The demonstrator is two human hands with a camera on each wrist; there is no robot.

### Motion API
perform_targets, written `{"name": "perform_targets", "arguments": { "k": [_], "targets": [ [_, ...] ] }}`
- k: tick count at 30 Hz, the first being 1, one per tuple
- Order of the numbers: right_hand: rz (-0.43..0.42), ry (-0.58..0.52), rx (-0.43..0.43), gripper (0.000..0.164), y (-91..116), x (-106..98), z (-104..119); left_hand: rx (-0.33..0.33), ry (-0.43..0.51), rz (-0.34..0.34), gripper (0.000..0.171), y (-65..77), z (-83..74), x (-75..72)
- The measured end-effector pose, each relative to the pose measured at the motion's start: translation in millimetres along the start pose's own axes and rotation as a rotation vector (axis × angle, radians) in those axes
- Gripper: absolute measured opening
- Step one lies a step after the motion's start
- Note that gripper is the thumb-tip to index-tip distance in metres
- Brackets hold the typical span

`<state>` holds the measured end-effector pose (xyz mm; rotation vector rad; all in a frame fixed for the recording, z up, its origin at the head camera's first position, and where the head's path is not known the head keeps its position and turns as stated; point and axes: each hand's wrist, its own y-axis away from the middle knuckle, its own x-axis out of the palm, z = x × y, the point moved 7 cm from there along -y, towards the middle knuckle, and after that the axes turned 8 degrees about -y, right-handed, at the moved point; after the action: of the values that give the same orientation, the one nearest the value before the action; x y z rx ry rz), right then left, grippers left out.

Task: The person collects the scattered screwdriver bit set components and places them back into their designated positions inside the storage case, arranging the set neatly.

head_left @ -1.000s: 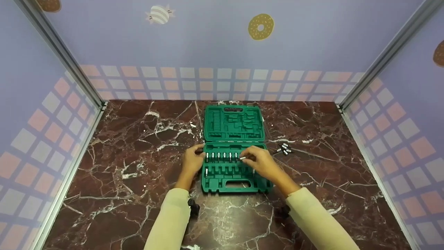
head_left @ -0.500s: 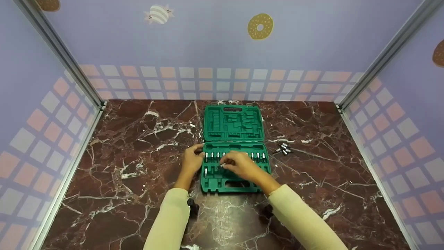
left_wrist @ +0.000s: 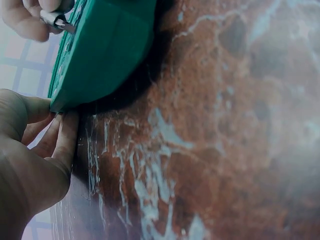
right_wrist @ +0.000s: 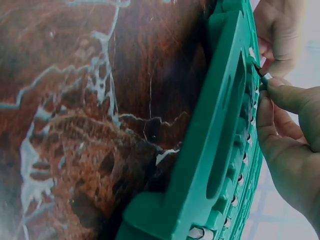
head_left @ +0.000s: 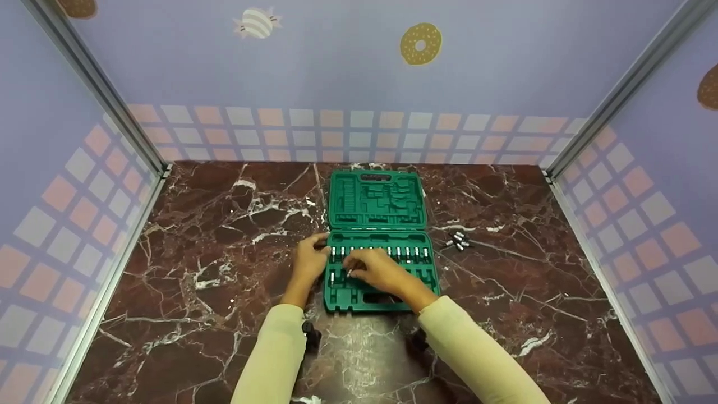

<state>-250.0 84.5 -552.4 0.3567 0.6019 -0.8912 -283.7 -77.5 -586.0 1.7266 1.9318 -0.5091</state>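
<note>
A green socket case (head_left: 342, 306) lies open on the table, its lid (head_left: 348, 191) at the far side. My left hand (head_left: 310, 261) holds the case's left edge, with the thumb on the rim and fingers against the outer wall in the left wrist view. My right hand (head_left: 378, 272) pinches a small silver bit socket (left_wrist: 52, 20) between thumb and fingers. Its slim dark tip points down at the left part of the case's lower row. Just left of it, another bit socket (head_left: 332, 278) sits in a slot. Several more bit sockets (head_left: 399, 252) stand in the upper row, partly hidden by my right hand.
A small pile of loose bit sockets (head_left: 460, 241) lies on the marbled table (head_left: 224, 336) right of the case. Another bit socket (right_wrist: 200, 233) sits at the right end of the lower row. Patterned walls (head_left: 359, 134) enclose the table's back and sides.
My right hand has moved left and slightly nearer with the bit socket, from the right of the upper row to the lower row's left part. The left hand stays at the case.
</note>
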Motion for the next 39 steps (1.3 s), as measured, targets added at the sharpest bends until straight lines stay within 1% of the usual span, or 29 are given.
{"name": "perform_targets", "arguments": {
  "k": [4,7,12,15,19,24,28,31,35,39],
  "targets": [
    [-0.021,-0.005,-0.006,0.012,-2.9,1.5,-0.5,0.004,0.005,-0.003,0.033,-1.4,0.0,0.4],
    [-0.035,0.013,-0.023,0.010,-5.7,2.7,0.3,0.017,0.000,-0.011,0.032,-2.3,0.1,0.7],
    [-0.054,0.077,-0.067,0.009,-11.3,6.1,3.5,0.023,0.003,-0.008,0.033,-3.6,0.1,0.6],
    [-0.066,0.118,-0.069,0.009,-13.8,8.8,5.8,0.014,-0.006,-0.002,0.034,-3.8,1.1,0.7],
    [-0.089,0.136,-0.030,0.008,-14.9,11.5,7.2,0.011,-0.016,0.008,0.034,-2.6,2.4,1.3],
    [-0.129,0.112,0.037,0.008,-15.7,11.0,4.5,0.020,-0.020,0.008,0.035,-1.8,2.2,1.1],
    [-0.152,0.093,0.089,0.012,-17.0,9.0,0.7,0.004,-0.006,0.017,0.036,-1.4,3.2,3.2],
    [-0.150,0.060,0.154,0.016,-18.2,8.1,-1.2,0.002,0.009,0.017,0.036,-1.4,3.9,4.3],
    [-0.140,0.015,0.241,0.017,-20.4,7.3,-1.9,0.020,0.011,0.003,0.035,-2.1,2.8,3.5],
    [-0.142,0.005,0.285,0.017,-21.9,7.1,-1.3,0.030,-0.005,-0.005,0.035,-3.1,2.6,2.8]
  ]
}}
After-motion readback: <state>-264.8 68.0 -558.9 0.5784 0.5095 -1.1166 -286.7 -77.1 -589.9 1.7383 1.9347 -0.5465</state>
